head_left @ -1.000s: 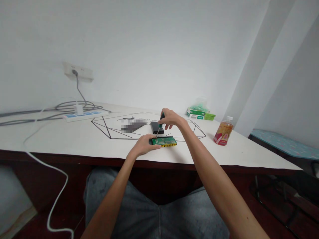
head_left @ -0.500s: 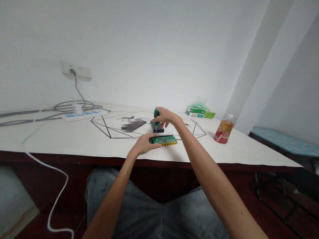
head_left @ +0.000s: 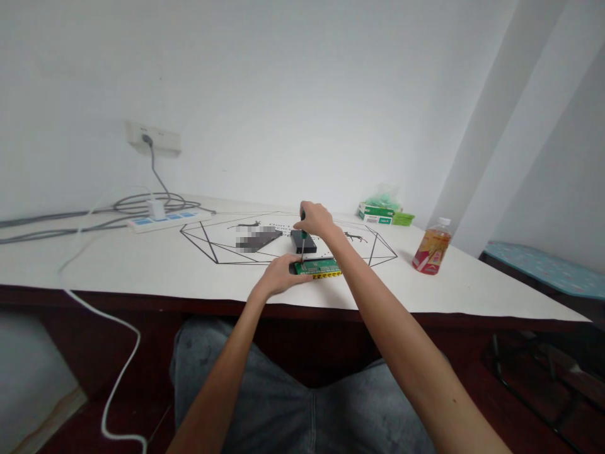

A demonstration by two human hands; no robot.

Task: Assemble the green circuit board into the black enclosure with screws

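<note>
A green circuit board (head_left: pixel 320 268) with a row of yellow parts along its front lies on the white table (head_left: pixel 142 265). My left hand (head_left: pixel 282 275) grips the board's left end. My right hand (head_left: pixel 316 219) is closed round the green handle of a small screwdriver (head_left: pixel 303 241), held upright with its tip on the board's left part. Just behind the board sits a small black box (head_left: pixel 305 241).
A white power strip (head_left: pixel 165 219) with grey cables lies at the back left, plugged into a wall socket (head_left: pixel 152 140). A white cable (head_left: pixel 94 302) hangs off the table's front edge. A drink bottle (head_left: pixel 431 246) stands at the right; green boxes (head_left: pixel 382 214) sit behind.
The screwdriver went from slanted to upright over the board's left part, and my right hand closed fully round its handle. My left hand stayed on the board.
</note>
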